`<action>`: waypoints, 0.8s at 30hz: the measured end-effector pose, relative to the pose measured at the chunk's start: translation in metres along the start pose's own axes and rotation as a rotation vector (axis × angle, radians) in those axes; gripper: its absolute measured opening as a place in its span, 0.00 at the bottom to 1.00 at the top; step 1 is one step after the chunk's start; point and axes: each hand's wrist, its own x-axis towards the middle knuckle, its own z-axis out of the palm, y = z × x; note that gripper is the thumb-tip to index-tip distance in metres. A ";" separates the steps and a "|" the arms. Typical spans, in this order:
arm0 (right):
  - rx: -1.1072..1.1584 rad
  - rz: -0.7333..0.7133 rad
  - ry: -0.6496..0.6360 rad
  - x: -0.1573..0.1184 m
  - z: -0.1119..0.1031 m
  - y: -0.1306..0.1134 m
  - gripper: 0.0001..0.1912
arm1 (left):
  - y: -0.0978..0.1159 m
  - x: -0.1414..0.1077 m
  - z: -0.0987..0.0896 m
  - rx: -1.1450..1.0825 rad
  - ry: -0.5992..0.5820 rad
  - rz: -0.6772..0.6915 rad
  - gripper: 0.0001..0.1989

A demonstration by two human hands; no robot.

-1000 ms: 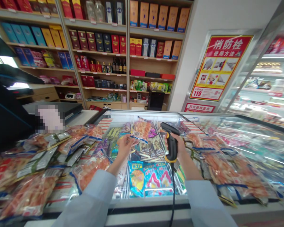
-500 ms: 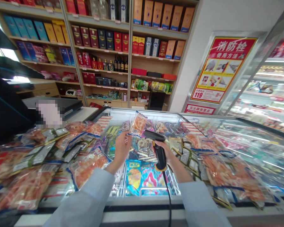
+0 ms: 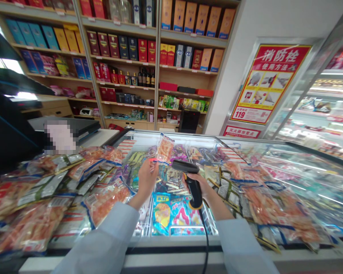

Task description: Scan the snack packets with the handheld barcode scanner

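Note:
My left hand (image 3: 148, 176) is closed on the lower left corner of a small clear snack packet (image 3: 164, 149) with orange-brown food inside and a blue edge. In my right hand (image 3: 199, 184) is a black and yellow barcode scanner (image 3: 193, 190), its head turned left toward the packet. Red light shows on the packet's lower edge by my left fingers. Scanner and packet are apart. Both hands are above the glass top of a chest freezer, where blue ice-cream packs (image 3: 161, 213) show through.
Piles of similar packets lie on the freezer top at left (image 3: 40, 224) and right (image 3: 274, 201). The scanner's cable (image 3: 206, 243) hangs over the front edge. A person in dark clothing (image 3: 11, 125) stands at the left. Shelves of boxes (image 3: 122, 45) line the back wall.
The scanner has shifted slightly left and down. The packet has moved a little left, and red light now falls on its lower edge.

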 end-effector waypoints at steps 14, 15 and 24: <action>0.053 0.007 -0.015 -0.003 0.002 -0.006 0.20 | -0.003 0.000 0.000 -0.060 -0.003 -0.041 0.08; 0.054 0.002 -0.012 -0.003 0.002 -0.006 0.20 | -0.004 0.000 0.000 -0.064 -0.010 -0.055 0.08; 0.081 -0.031 0.119 0.000 0.011 -0.010 0.15 | 0.025 -0.001 -0.014 -0.179 0.033 -0.112 0.06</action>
